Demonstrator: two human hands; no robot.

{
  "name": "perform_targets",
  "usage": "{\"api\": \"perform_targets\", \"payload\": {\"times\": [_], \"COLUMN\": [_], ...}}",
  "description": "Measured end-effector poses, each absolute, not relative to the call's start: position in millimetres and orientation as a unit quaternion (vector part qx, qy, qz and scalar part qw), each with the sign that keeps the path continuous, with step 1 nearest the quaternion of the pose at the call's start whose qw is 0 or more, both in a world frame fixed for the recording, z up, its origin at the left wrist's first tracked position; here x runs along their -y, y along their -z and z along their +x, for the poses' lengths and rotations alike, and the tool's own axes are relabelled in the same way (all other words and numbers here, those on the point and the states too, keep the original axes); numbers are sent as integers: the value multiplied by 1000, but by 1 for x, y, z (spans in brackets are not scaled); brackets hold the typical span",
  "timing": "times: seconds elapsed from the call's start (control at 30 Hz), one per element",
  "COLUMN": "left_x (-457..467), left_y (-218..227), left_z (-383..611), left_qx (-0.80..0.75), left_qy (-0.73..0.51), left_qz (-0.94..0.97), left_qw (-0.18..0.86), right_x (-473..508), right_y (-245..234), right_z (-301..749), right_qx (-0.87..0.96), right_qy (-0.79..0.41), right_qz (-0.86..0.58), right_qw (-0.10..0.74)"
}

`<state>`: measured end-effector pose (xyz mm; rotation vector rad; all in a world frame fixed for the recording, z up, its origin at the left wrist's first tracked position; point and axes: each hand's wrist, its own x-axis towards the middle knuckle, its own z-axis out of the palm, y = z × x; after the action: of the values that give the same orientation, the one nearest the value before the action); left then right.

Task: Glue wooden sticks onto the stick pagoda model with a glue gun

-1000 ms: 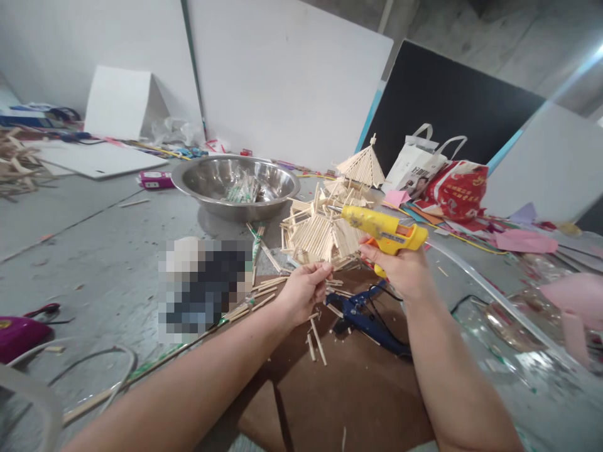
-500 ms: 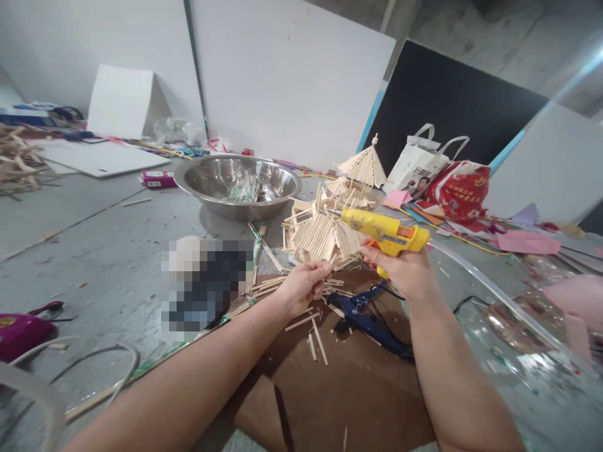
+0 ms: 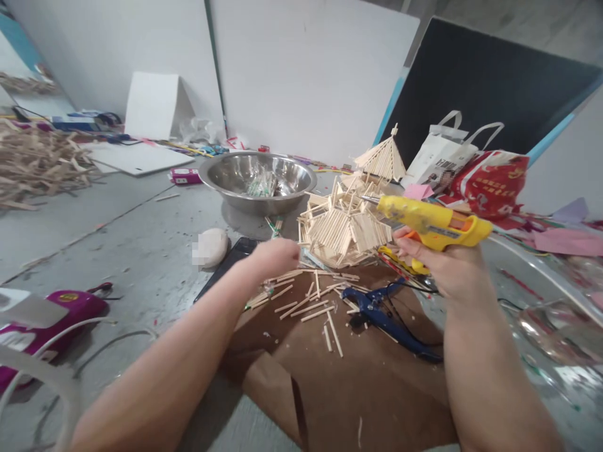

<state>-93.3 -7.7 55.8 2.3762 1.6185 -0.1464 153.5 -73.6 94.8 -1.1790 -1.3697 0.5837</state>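
My right hand [image 3: 445,267] grips a yellow hot glue gun [image 3: 419,216], its metal nozzle pointing left over the right side of a pagoda-like model [image 3: 330,232] built from thin wooden sticks. A pointed stick roof [image 3: 382,157] rises at the model's back. My left hand [image 3: 279,256] is closed just left of the model, its fingertips turned away; anything pinched in them is hidden. Loose short sticks [image 3: 315,311] lie scattered below it on a brown board [image 3: 358,389]. Beside them rests a dark blue plier-like tool [image 3: 384,317].
A steel basin [image 3: 259,201] holding wrapped sticks stands behind my left hand. A black phone [image 3: 226,267] and a pale rounded object [image 3: 211,247] lie on the floor. Purple devices and white cables [image 3: 56,370] are at left. Bags [image 3: 490,182] and coloured paper sit at right.
My left hand has moved left, away from the model's front edge. The glue gun has shifted slightly right relative to the model. The camera view has turned left.
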Motion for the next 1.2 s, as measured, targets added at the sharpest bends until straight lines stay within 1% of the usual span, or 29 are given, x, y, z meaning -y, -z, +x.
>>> {"api": "perform_targets", "payload": {"times": [0.1,0.2,0.33,0.73,0.93,1.1,1.2], "left_x": [-1,0,1,13,6,5,7], "left_y": [-68,-68,-58,-53,-50,-58,-60], "left_z": [-119,-126,-120,-101,-110,-114,-112], "left_qx": [-619,-612,-588,-508,-539,-544,-538], "left_qy": [103,130,136,141,141,138,139], "left_qz": [774,776,795,841,824,818,823], "left_qw": [88,77,66,119,103,126,121], "right_x": [77,79,79,82,82,83,83], "right_y": [-99,-101,-98,-103,-101,-103,-104], "right_z": [156,156,157,156,157,155,154], "right_qx": [578,580,579,612,611,613,611], "right_qy": [-254,-237,-215,-217,-232,-233,-229], "right_qz": [-519,-515,-518,-503,-503,-497,-502], "right_qw": [576,585,592,570,566,568,568]}}
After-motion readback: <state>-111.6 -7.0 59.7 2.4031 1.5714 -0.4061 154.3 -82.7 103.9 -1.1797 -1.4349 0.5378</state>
